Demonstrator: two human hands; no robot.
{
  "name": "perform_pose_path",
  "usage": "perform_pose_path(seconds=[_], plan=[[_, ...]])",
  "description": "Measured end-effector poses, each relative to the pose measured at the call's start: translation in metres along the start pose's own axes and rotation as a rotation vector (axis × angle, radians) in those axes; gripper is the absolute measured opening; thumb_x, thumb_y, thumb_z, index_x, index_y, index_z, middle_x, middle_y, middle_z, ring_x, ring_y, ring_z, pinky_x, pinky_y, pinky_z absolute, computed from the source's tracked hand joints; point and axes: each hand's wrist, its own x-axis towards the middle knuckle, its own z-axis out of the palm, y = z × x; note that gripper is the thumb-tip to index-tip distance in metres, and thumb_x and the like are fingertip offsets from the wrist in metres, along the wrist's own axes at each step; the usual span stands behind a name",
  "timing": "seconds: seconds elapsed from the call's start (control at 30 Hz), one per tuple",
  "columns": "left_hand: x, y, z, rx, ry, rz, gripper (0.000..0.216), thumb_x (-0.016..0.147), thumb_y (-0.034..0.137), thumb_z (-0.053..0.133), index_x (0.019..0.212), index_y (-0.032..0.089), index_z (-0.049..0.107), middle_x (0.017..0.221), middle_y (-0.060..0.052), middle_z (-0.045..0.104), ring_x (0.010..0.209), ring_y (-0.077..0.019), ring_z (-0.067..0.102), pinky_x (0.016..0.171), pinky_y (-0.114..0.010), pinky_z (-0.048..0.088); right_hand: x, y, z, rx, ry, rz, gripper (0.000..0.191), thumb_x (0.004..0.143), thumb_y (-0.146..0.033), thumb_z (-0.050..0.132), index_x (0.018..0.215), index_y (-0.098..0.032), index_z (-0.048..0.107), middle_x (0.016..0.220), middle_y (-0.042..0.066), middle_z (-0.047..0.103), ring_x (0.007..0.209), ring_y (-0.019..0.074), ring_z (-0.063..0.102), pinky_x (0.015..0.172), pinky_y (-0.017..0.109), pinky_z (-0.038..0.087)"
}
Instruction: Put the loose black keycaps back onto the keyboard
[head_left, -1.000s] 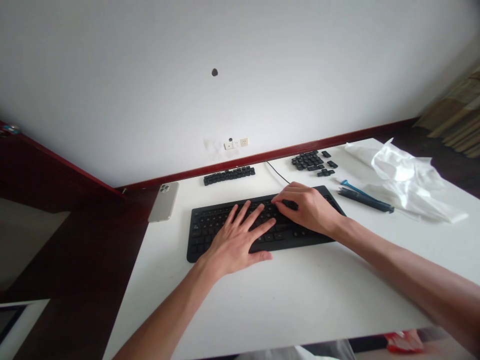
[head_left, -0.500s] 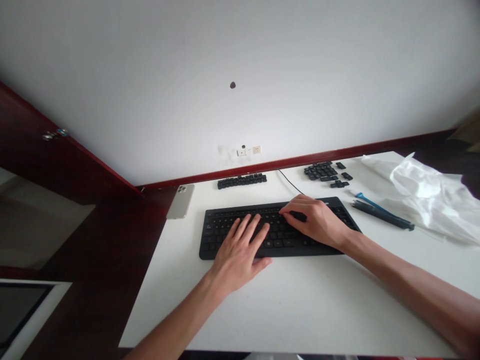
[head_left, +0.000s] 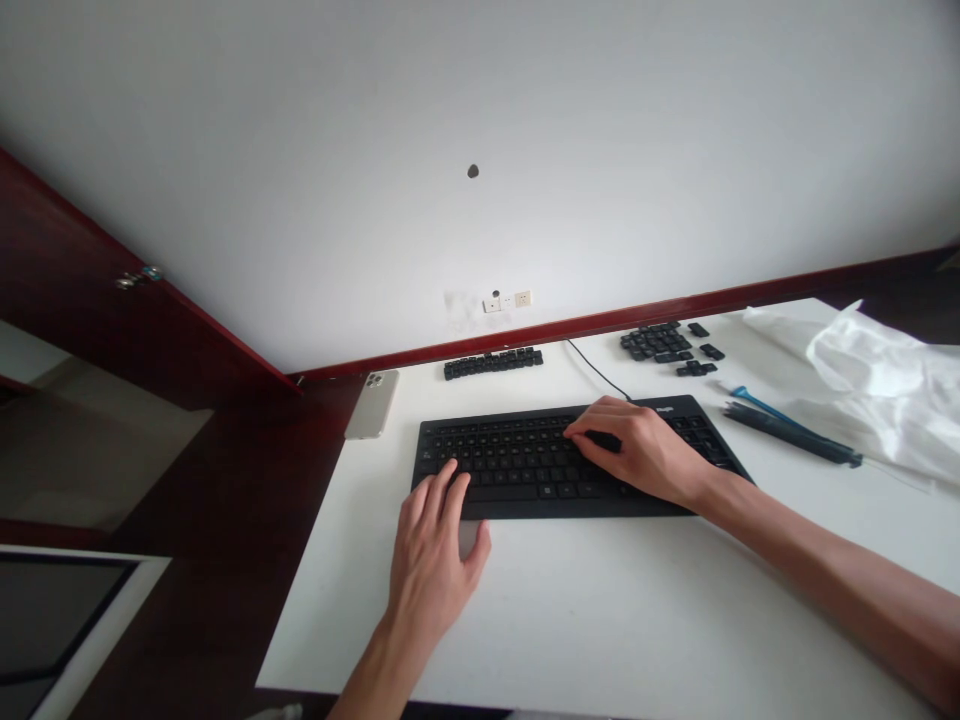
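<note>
A black keyboard (head_left: pixel 525 465) lies on the white table (head_left: pixel 600 610), its cable running toward the wall. My left hand (head_left: pixel 433 552) rests at the keyboard's near left edge, fingers stretched out and tips on the lowest keys, holding nothing. My right hand (head_left: pixel 641 450) lies over the right half of the keyboard, fingers curved down and pressed together onto the keys; whether anything is in them is hidden.
A row of loose black keycaps (head_left: pixel 493 362) lies by the wall, another cluster of keycaps (head_left: pixel 664 345) at the back right. A phone (head_left: pixel 371 404) sits at the table's left edge. A blue and black tool (head_left: pixel 791 428) and a crumpled white bag (head_left: pixel 877 385) lie at right.
My left hand has slid back and left, from the middle keys to the keyboard's near left edge. My right hand stays on the right keys. The view has shifted.
</note>
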Motion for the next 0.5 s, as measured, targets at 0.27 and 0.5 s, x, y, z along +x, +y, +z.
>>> perform_pose_path(seconds=[0.27,0.5], plan=[[0.004,0.002,-0.001,-0.017,-0.022,0.003,0.045,0.094,0.024,0.061,0.139,0.020,0.060,0.151,-0.011,0.060,0.131,-0.0315,0.057,0.111,-0.051,0.050,0.002,-0.001,0.000,-0.017,-0.001,-0.010,0.019,0.101,-0.020,0.058,0.106,-0.024,0.076,0.101,0.005,0.080,0.099,0.0246,0.071,0.085,0.041,0.060],[0.006,0.007,-0.001,-0.033,-0.021,-0.039,0.041,0.092,0.023,0.061,0.133,0.022,0.062,0.149,-0.012,0.058,0.131,-0.0329,0.057,0.110,-0.053,0.050,0.000,-0.019,0.005,-0.032,0.030,-0.109,0.018,0.104,-0.026,0.058,0.110,-0.022,0.074,0.113,0.009,0.075,0.105,0.0246,0.069,0.091,0.041,0.059]])
